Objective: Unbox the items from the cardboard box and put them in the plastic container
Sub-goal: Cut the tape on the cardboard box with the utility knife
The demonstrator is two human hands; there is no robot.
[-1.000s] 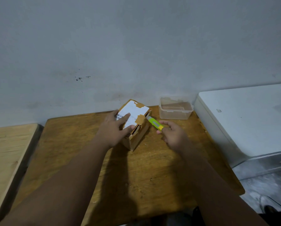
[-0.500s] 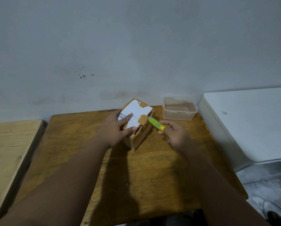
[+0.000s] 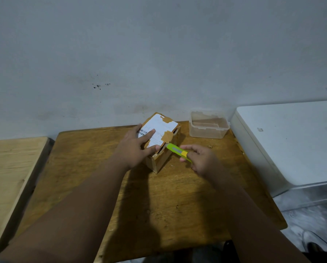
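**Left hand (image 3: 137, 147) braces the lid, thumb just beside the blade**

Left hand presses flat, fingers straight, on the small brown cardboard box with a white shipping label (image 3: 163, 126), which is not yet opened. Right hand (image 3: 199, 160) grips a green-and-yellow plastic utility knife (image 3: 176, 149), its tip at the box's right top seam.

A slip along that seam would likely run the blade into the left thumb, which rests just beside the tip. Pushing too deep could nick whatever is inside, and a hard pull could skid the box across the brown wooden worktop (image 3: 158, 196).

The clear rectangular plastic container (image 3: 208, 132) waits at the far right, nothing visible in it.

Compared with half a second ago, the knife tip sits nearer along the seam, past the tape patch. The left hand has not shifted.
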